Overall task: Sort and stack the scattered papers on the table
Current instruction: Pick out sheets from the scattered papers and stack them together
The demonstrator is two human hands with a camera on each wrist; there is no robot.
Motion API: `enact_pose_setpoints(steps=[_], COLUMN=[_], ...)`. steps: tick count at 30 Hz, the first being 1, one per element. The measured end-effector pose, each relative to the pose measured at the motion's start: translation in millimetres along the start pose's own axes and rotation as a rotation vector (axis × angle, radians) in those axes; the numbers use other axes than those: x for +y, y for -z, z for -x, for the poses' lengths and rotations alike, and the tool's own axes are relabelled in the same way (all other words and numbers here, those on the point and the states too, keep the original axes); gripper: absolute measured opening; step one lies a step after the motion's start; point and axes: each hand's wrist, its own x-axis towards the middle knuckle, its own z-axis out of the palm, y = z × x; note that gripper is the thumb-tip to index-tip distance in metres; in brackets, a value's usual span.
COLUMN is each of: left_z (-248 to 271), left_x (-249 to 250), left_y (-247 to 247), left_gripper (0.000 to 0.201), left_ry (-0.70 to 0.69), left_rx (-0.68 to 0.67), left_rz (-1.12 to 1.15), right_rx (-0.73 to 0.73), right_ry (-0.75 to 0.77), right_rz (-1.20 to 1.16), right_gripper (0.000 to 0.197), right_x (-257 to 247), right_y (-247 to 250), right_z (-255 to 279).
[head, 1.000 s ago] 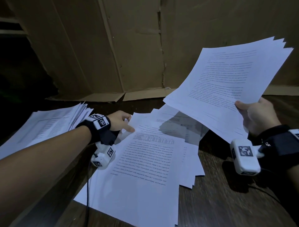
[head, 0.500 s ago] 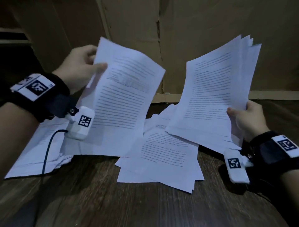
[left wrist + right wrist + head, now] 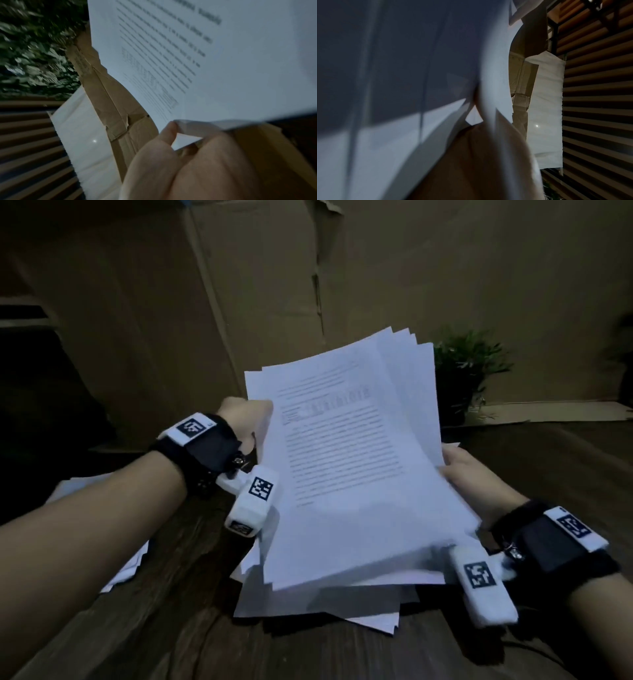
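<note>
So we pinch the bundle (image 3: 346,474) between left hand (image 3: 245,419) and right hand (image 3: 469,474); loose sheets (image 3: 318,601) remain below.

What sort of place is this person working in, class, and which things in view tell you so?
Probably a makeshift indoor workspace or storeroom, though that is a guess. A dark wooden table holds loose papers, large flattened cardboard sheets stand behind it, and a small potted plant sits at the back.
</note>
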Motion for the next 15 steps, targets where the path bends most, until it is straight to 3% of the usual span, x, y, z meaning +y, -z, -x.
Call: enact_pose_setpoints(steps=[4, 8, 11, 13, 15], left_z=[3, 4, 7, 10, 13], left_x=[-7, -12, -12, -9, -7], left_y=[-1, -4, -14, -21, -24], left_gripper=[0.024, 0.035, 0.027, 0.041, 0.066], left_ry=[0.002, -0.036, -0.078, -0.102, -0.116], left_rx=[-0.139, -0.051, 0.042, -0.027, -0.128], left_rz=[0.078, 0.087, 0.088, 0.110, 0.116], right_rx=[-0.031, 0.090, -0.009, -0.075, -0.056], right_ry=[-0.097, -0.126, -0.222, -0.193, -0.165], right_rz=[0.014, -0.021, -0.187, -0.078, 0.071], right_gripper=[0.038, 0.023, 0.047, 0.033, 0.035], right_x=[1, 3, 2, 2, 1], right_y=[1, -1, 1, -3, -2], right_z=[-2, -5, -2, -2, -3])
